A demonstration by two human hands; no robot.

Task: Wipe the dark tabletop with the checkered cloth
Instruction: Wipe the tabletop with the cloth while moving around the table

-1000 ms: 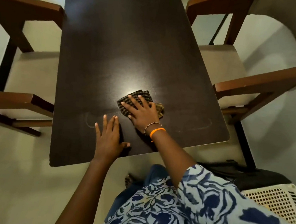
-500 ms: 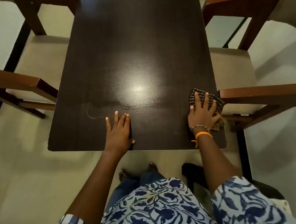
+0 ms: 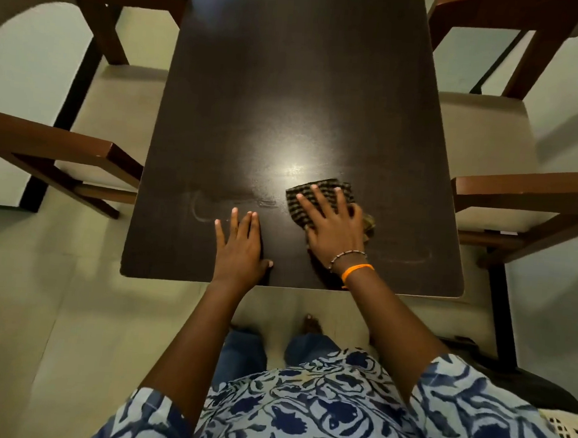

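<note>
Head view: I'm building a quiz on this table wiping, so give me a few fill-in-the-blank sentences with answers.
1. The right hand presses flat on the ____.
2. The left hand lies flat on the bare ____, palm down.
3. The band on the right wrist is ____ in colour.
4. A wooden ____ stands at each long side of the table.

Missing words: cloth; tabletop; orange; chair

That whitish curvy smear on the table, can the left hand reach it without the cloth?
Probably yes. The left hand lies flat on the tabletop, its fingertips right beside the smear, nothing between them.
</note>
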